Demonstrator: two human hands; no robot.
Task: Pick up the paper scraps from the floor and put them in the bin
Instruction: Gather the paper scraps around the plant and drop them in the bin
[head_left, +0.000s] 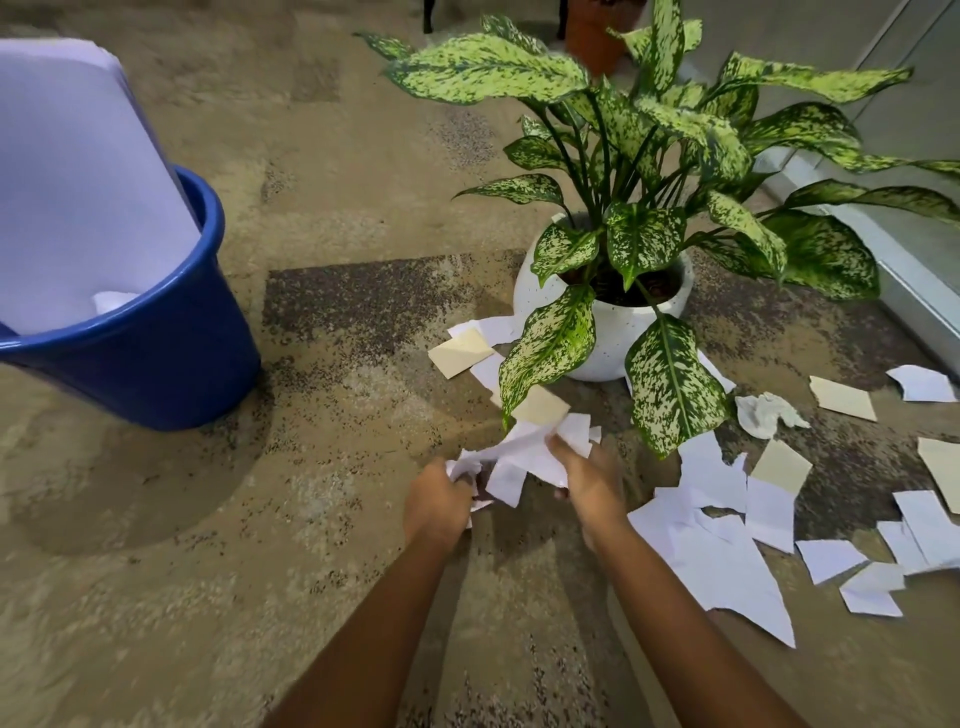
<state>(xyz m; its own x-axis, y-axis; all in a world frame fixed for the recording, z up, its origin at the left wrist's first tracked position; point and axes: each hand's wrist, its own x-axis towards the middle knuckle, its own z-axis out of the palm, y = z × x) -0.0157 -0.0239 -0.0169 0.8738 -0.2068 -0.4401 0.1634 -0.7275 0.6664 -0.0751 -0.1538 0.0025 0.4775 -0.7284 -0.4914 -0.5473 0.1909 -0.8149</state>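
Observation:
Both hands hold one bunch of white and beige paper scraps (524, 447) low over the carpet, in front of the plant pot. My left hand (435, 501) grips the bunch's left end; my right hand (589, 480) grips its right side. The blue bin (156, 358) stands at the left, well apart from my hands, with a large white sheet (67, 182) sticking out of it. Several more scraps (727, 551) lie on the floor to the right of my right arm, a crumpled one (766, 413) among them. Other scraps (467, 351) lie at the pot's left foot.
A white pot (608, 338) with a large speckled green plant (649, 171) stands just beyond my hands, its leaves hanging over some scraps. A wall base (893, 270) runs along the right. An orange pot (592, 31) sits at the top. Patterned carpet (311, 208) lies between hands and bin.

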